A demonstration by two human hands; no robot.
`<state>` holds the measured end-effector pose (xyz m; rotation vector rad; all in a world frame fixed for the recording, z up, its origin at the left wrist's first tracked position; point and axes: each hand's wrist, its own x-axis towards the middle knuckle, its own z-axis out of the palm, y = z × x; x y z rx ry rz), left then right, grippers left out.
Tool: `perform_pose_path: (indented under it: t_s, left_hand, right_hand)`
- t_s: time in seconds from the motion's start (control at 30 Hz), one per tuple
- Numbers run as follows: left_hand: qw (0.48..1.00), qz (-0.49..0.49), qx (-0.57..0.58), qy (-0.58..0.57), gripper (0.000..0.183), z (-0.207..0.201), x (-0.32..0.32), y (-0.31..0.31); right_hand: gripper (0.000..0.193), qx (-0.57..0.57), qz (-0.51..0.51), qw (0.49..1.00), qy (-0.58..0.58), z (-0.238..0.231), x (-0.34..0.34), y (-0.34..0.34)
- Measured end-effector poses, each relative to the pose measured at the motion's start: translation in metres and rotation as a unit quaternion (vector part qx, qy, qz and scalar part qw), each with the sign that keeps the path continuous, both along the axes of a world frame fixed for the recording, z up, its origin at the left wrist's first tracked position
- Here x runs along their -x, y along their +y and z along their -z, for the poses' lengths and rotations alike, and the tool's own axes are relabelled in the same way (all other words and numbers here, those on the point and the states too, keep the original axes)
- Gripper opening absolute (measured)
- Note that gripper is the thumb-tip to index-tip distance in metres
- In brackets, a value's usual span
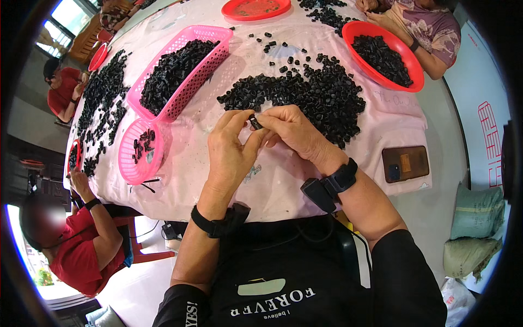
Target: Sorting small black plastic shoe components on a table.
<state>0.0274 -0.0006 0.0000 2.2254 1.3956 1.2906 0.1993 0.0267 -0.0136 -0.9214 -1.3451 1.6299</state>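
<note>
Between the fingertips of both hands, above the near part of the table, is a small black plastic part (254,122). My left hand (233,143) pinches it from the left side. From the right, the thumb and fingers of my right hand (291,128) close on the same piece. Its exact kind is too small to make out. Just beyond my hands spreads a large heap of similar black plastic pieces (321,92). Each wrist wears a black strap with a box-like device.
A pink basket (188,82) full of black pieces stands to the left, with a round pink basket (126,155) nearer me. Red trays (417,71) (256,10) lie farther off. A phone (406,164) rests at right. Several people sit around the pink-covered table (190,188).
</note>
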Motion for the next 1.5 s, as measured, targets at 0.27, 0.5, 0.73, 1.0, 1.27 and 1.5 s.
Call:
perform_pose_path:
  t_s: [0.27,0.5,0.73,1.0,1.27,1.5]
  left_hand:
    - [0.999,0.0,0.033,-0.028,0.035,-0.002,-0.006,-0.003]
    - [1.0,-0.015,0.018,-0.002,0.034,0.001,-0.009,-0.005]
    - [1.0,-0.003,-0.025,-0.003,0.032,-0.001,-0.012,-0.006]
    - [0.998,0.003,0.046,-0.045,0.034,-0.004,-0.005,-0.006]
    - [0.997,-0.006,0.071,-0.019,0.036,-0.013,0.0,-0.01]
    - [0.967,0.037,0.231,-0.101,0.026,-0.009,0.015,-0.002]
  right_hand:
    - [0.022,0.003,-0.001,1.0,0.031,0.002,-0.002,0.001]
    - [0.021,0.018,-0.02,0.999,0.02,0.003,-0.006,0.002]
    - [0.023,-0.007,-0.005,0.999,0.044,0.003,-0.004,0.002]
    - [0.024,0.02,-0.007,0.999,0.037,0.001,-0.002,-0.001]
    - [0.023,0.023,-0.038,0.999,0.028,-0.002,-0.001,0.0]
    - [0.028,-0.002,-0.029,0.999,-0.03,0.0,-0.005,0.0]
